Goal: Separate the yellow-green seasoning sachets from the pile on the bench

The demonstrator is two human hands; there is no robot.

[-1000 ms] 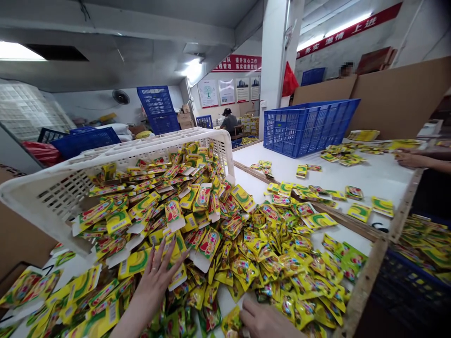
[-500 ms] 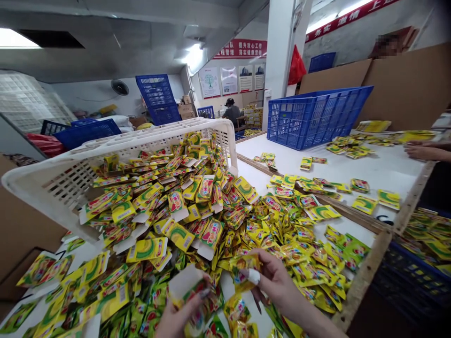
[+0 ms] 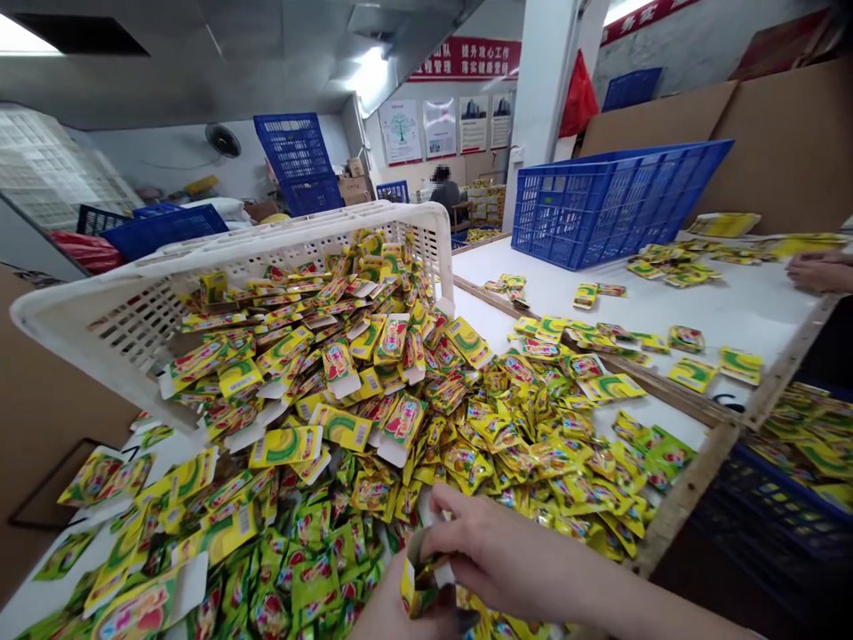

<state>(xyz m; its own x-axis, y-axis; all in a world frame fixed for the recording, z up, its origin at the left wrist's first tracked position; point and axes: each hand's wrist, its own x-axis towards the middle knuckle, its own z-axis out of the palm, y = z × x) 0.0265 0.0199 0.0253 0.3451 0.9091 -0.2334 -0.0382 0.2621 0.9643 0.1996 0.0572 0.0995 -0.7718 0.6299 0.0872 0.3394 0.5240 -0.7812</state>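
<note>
Listing by size, label and value:
Table (image 3: 666,307): white top, timber edging, spread with packets.
White crate (image 3: 133,307): tipped on its side at the left, mouth toward the table, contents spilling out.
Blue crate (image 3: 600,200): tilted, far side of the table, well apart from the hands.
Packet heap (image 3: 466,427): yellow, green and red sachets and flat cards, running from the white crate to the near edge.
Co-worker's hand (image 3: 819,271): far right, resting on the table near loose packets.
Right hand (image 3: 493,556): low centre, fingers curled, pinching the top of a packet.
Left hand (image 3: 393,613): bottom edge, mostly out of frame, under the same packet; grip cannot be told.
Packet (image 3: 417,582): yellow, bent, between both hands, just above the near end of the heap.
</note>
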